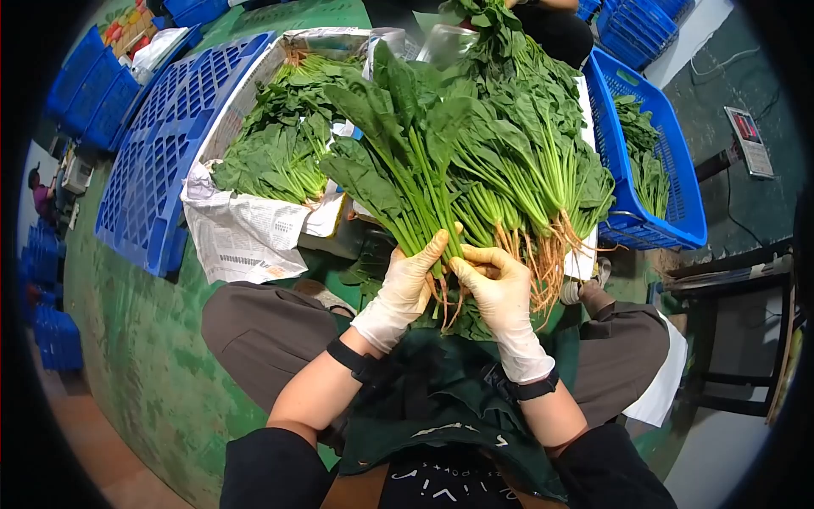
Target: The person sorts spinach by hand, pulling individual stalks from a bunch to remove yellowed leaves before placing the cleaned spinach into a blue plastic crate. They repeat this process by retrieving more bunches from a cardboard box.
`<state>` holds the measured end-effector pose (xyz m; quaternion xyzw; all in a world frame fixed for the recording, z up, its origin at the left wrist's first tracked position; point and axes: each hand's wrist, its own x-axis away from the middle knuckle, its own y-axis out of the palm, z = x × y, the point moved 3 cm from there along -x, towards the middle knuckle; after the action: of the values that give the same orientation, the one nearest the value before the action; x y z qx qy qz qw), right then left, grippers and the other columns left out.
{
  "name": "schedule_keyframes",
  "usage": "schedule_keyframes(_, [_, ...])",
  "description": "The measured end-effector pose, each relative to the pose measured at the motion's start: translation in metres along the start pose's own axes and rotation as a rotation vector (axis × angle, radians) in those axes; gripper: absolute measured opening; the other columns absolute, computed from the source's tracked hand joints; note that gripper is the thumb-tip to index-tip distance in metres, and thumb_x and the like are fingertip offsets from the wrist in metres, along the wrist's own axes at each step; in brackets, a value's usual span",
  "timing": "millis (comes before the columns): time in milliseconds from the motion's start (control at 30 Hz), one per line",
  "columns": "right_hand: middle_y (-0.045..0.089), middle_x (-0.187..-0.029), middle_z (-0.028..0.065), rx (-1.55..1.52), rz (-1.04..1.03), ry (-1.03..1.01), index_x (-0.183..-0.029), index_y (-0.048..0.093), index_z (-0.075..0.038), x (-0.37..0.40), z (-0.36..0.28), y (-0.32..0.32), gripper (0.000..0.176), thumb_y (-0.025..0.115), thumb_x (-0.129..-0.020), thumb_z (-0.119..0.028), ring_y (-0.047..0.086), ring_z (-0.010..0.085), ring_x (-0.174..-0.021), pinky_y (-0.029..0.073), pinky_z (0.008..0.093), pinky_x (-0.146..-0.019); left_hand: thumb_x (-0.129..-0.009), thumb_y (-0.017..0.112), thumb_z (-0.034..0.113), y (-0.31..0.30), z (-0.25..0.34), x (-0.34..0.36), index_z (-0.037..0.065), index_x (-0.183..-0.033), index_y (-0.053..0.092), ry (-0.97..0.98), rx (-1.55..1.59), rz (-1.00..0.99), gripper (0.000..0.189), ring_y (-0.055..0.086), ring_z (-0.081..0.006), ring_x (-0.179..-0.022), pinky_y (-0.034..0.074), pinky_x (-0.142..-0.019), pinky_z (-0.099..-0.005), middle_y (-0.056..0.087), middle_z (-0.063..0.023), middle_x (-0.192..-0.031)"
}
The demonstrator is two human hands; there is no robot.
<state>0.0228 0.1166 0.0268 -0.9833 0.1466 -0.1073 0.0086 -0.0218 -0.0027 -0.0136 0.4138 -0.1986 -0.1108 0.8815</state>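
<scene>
Both of my hands wear pale gloves and meet at the root end of a bunch of leafy greens (415, 178), whose leaves point up and away from me. My left hand (405, 284) is wrapped round the lower stems. Beside it, my right hand (496, 288) pinches the stems near the reddish roots. Just behind and to the right lies a large pile of greens (534, 153) with long pinkish roots toward me. Another heap of greens (284, 140) rests in a newspaper-lined box (242, 225) at the left.
A blue pallet (170, 140) leans beside the lined box. At the right stands a blue crate (682, 195) holding more greens, with a digital scale display (749, 140) beyond it. Stacked blue crates (91, 89) are at the far left. Another person (555, 25) is behind the pile.
</scene>
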Motion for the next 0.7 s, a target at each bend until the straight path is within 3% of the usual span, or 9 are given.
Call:
schedule_keyframes(67, [0.065, -0.082, 0.0078, -0.086, -0.047, 0.002, -0.096, 0.061, 0.005, 0.000, -0.001, -0.001, 0.022, 0.068, -0.079, -0.006, 0.062, 0.0109, -0.070, 0.049, 0.0220, -0.065, -0.082, 0.067, 0.016, -0.002, 0.000, -0.001, 0.003, -0.113, 0.054, -0.002, -0.010, 0.020, 0.036, 0.059, -0.0160, -0.093, 0.049, -0.081, -0.0283, 0.063, -0.0070, -0.107])
schedule_keyframes(233, [0.063, -0.080, 0.0067, 0.012, -0.009, -0.075, -0.094, 0.060, 0.004, 0.001, 0.006, 0.005, 0.016, 0.065, -0.082, -0.007, 0.060, 0.0098, -0.069, 0.050, 0.0222, -0.063, -0.081, 0.069, 0.013, 0.003, -0.001, 0.002, 0.003, -0.112, 0.054, 0.013, -0.013, 0.023, 0.037, 0.059, -0.0160, -0.094, 0.049, -0.081, -0.0285, 0.062, -0.0069, -0.107])
schedule_keyframes(367, [0.062, -0.077, 0.0046, 0.028, -0.012, -0.017, -0.095, 0.060, 0.003, 0.001, 0.007, 0.005, 0.022, 0.068, -0.081, -0.012, 0.058, 0.0086, -0.066, 0.048, 0.0217, -0.060, -0.079, 0.070, 0.009, 0.001, -0.003, 0.001, 0.003, -0.111, 0.054, -0.017, 0.042, 0.017, 0.037, 0.059, -0.0174, -0.096, 0.050, -0.081, -0.0300, 0.062, -0.0070, -0.106])
schedule_keyframes(433, [0.060, -0.078, 0.0013, 0.249, -0.002, -0.187, -0.098, 0.057, 0.003, -0.002, 0.003, 0.004, 0.024, 0.069, -0.080, -0.009, 0.054, 0.0058, -0.067, 0.046, 0.0200, -0.061, -0.079, 0.069, 0.008, 0.000, -0.005, 0.001, 0.002, -0.111, 0.054, -0.004, 0.054, -0.007, 0.036, 0.059, -0.0181, -0.096, 0.050, -0.081, -0.0307, 0.062, -0.0072, -0.105])
schedule_keyframes(533, [0.058, -0.075, 0.0001, 0.106, -0.095, -0.017, -0.098, 0.056, 0.002, -0.006, 0.001, 0.003, 0.022, 0.067, -0.082, -0.010, 0.052, 0.0049, -0.064, 0.045, 0.0196, -0.058, -0.080, 0.068, 0.009, 0.007, -0.002, 0.004, 0.002, -0.111, 0.054, -0.009, 0.088, -0.021, 0.035, 0.060, -0.0193, -0.095, 0.052, -0.080, -0.0323, 0.062, -0.0076, -0.103])
schedule_keyframes(633, [0.057, -0.074, -0.0002, 0.027, -0.056, -0.019, -0.096, 0.056, 0.002, -0.004, 0.006, 0.007, 0.018, 0.064, -0.084, -0.010, 0.051, 0.0047, -0.062, 0.043, 0.0193, -0.056, -0.082, 0.067, 0.011, 0.005, -0.005, 0.000, 0.002, -0.111, 0.054, -0.036, 0.118, -0.009, 0.033, 0.060, -0.0199, -0.093, 0.053, -0.076, -0.0339, 0.061, -0.0082, -0.102])
schedule_keyframes(700, [0.060, -0.074, 0.0040, 0.138, 0.019, -0.135, -0.092, 0.056, 0.001, -0.002, 0.013, 0.009, 0.017, 0.061, -0.087, -0.014, 0.055, 0.0073, -0.062, 0.046, 0.0214, -0.056, -0.083, 0.066, 0.013, 0.003, -0.005, -0.001, 0.003, -0.111, 0.054, -0.045, 0.123, -0.006, 0.032, 0.060, -0.0201, -0.092, 0.053, -0.073, -0.0344, 0.061, -0.0086, -0.102])
